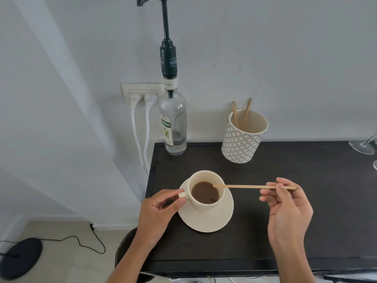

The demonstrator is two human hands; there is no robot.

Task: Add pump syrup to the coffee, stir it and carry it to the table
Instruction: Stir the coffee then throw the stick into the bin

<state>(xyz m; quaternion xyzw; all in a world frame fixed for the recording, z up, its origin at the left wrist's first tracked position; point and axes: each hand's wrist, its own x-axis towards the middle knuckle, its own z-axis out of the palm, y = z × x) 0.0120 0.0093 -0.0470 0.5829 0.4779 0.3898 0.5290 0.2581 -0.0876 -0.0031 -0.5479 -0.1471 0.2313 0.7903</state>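
Note:
A cream cup (206, 204) with brown coffee stands on a cream saucer (210, 221) near the left end of the dark counter (306, 170). My left hand (159, 211) pinches the cup's handle. My right hand (285, 203) holds a wooden stir stick (244, 186) level, its left tip over the cup's right rim, above the coffee. A clear syrup bottle (173, 121) with a tall dark green pump stands at the counter's back left corner, nearly empty.
A patterned beaker (242, 139) with two more wooden sticks stands at the back. Wine glass bases (362, 147) sit at the far right edge. A wall socket (140, 94) with two white plugs is left of the bottle. A dark lamp base (20, 258) and cable lie on the floor.

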